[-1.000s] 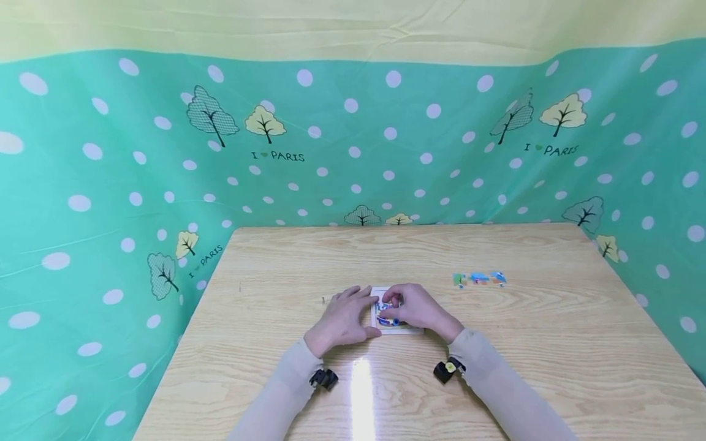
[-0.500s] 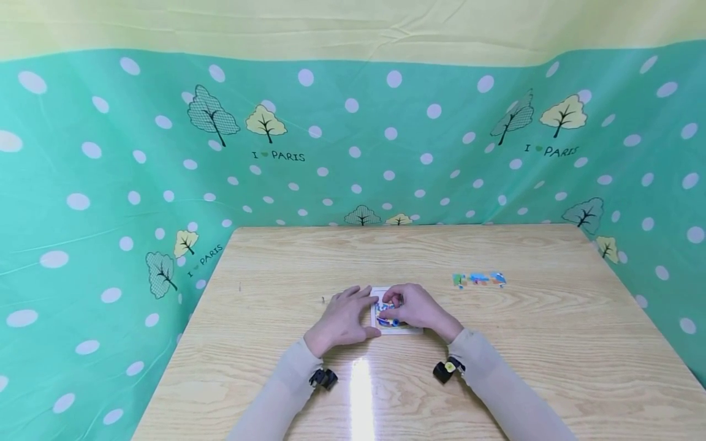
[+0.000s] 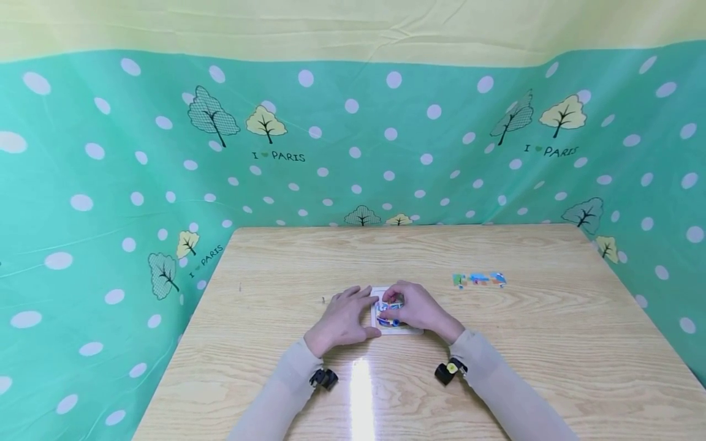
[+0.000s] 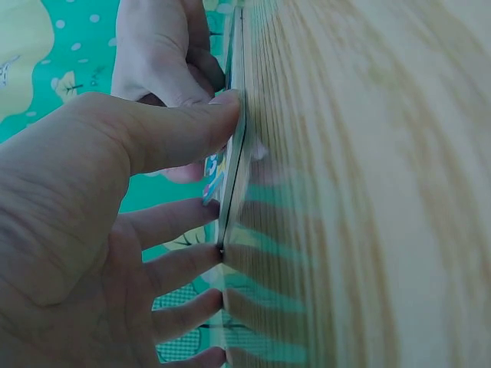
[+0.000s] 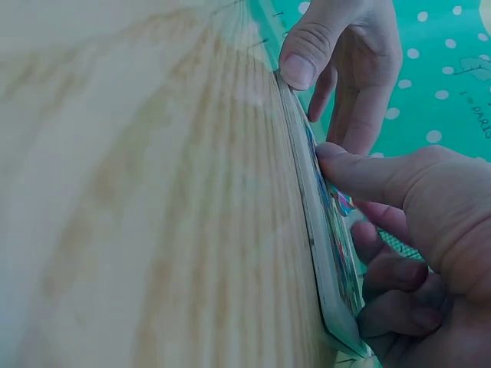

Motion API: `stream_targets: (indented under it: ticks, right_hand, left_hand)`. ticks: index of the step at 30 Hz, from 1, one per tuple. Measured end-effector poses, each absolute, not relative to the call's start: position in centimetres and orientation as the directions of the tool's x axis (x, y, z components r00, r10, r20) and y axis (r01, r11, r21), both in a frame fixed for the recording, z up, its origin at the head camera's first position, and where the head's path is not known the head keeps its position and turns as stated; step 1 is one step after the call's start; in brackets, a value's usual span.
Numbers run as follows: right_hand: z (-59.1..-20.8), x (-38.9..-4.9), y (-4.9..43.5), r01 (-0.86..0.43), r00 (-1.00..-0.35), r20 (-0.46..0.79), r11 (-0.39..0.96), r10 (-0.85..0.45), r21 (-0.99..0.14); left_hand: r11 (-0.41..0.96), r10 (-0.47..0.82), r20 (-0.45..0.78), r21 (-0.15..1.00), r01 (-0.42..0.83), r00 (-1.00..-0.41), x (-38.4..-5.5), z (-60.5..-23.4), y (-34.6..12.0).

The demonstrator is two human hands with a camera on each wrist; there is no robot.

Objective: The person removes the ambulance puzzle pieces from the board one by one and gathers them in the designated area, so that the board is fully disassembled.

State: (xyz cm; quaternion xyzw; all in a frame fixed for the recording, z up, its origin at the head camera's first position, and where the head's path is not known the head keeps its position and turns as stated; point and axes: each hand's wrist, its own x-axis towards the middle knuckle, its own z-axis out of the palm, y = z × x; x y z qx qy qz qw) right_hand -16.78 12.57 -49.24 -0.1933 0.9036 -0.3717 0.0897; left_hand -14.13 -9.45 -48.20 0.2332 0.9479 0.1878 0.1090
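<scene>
A small white-framed jigsaw puzzle (image 3: 408, 331) with a colourful picture lies flat on the table before me. My left hand (image 3: 344, 318) rests at its left side, fingers spread, thumb on the near edge of the frame, as the left wrist view shows. Over the picture, my right hand (image 3: 419, 307) pinches a colourful puzzle piece (image 5: 344, 203) between thumb and fingers; the remaining fingers are curled. The piece looks slightly tilted above the board, and the hand hides much of the picture.
Several loose puzzle pieces (image 3: 478, 278) lie in a row on the wooden table (image 3: 524, 343), to the right and farther back than the board. A green dotted curtain (image 3: 353, 141) hangs behind the table and at both sides.
The right hand's fingers have lifted very slightly, and the puzzle piece shows more between them. The left hand and the board have stayed in place.
</scene>
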Motion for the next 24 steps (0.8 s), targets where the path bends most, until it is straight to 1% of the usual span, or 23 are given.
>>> stream_targets:
  ticks: [6, 15, 20, 24]
  right_hand:
    - [-49.2, -16.8, 12.9, -0.294, -0.895, -0.020, 0.623, -0.446, -0.724]
    - [-49.5, -16.9, 13.1, -0.296, -0.893, -0.006, 0.599, -0.449, -0.744]
    - [-49.5, -17.0, 13.4, -0.283, -0.880, -0.019, 0.556, -0.475, -0.782]
    - [-49.4, -17.1, 13.6, -0.263, -0.881, -0.023, 0.531, -0.472, -0.805]
  left_hand:
    - [0.820, 0.485, -0.121, 0.409, 0.401, -0.866, -14.1, -48.2, -9.5]
    - [0.821, 0.484, -0.126, 0.410, 0.398, -0.866, -14.1, -48.1, -9.5]
    - [0.819, 0.480, -0.121, 0.416, 0.395, -0.869, -14.1, -48.2, -9.5]
    - [0.820, 0.478, -0.121, 0.417, 0.393, -0.870, -14.2, -48.3, -9.4]
